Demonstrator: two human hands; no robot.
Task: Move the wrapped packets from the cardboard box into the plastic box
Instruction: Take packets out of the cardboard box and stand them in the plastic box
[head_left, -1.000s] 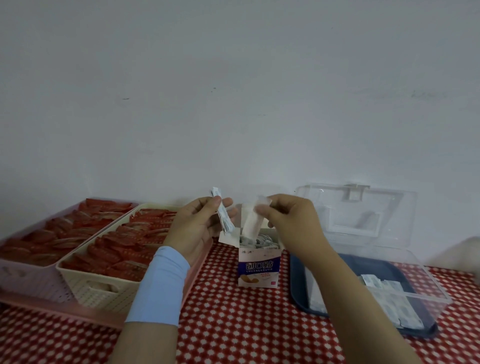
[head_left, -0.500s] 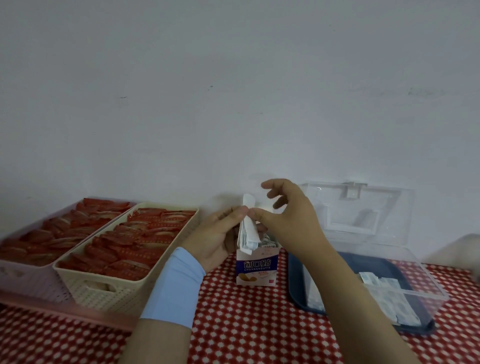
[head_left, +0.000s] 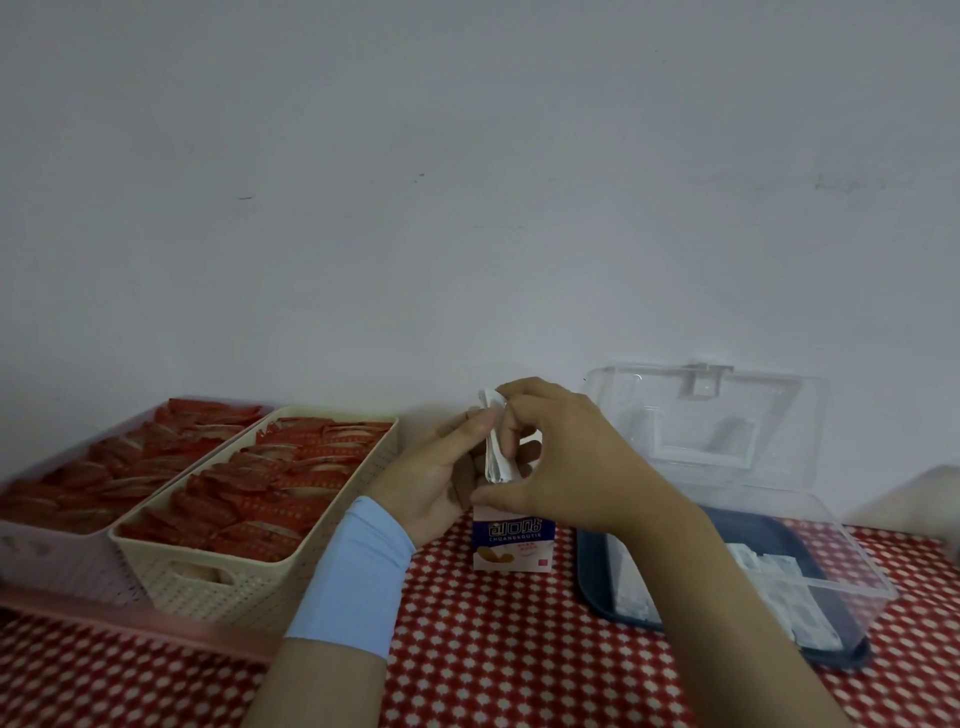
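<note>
The worktop (head_left: 493, 649) runs across the lower view under a red cloth with white checks. At eight o'clock sit two perforated plastic baskets (head_left: 249, 587), one cream and one pink, packed with glossy red sachets. At four o'clock the clear, hard plastic box (head_left: 852, 545) stands on a dark blue tray (head_left: 589, 571). Its lid (head_left: 727, 415) is tipped back toward the wall, so the way in is from above.

The hands meet near six o'clock, just over the small printed cardboard box (head_left: 514, 545). The left hand (head_left: 441, 483) pinches a thin bundle of white packets (head_left: 493, 457), thumb against fingers. The right hand (head_left: 566, 462) has its grip clamped on the same bundle, forefinger hooked over the top end and thumb under the bottom.

This looks like squaring the bundle before the carry. The wrappers are slick, flat and limp, so the right grip should be firm along the length before the left lets go, or packets may fan out. Then swing toward three o'clock, clear the near wall and lay them flat beside the packets already inside (head_left: 779, 577).
</note>
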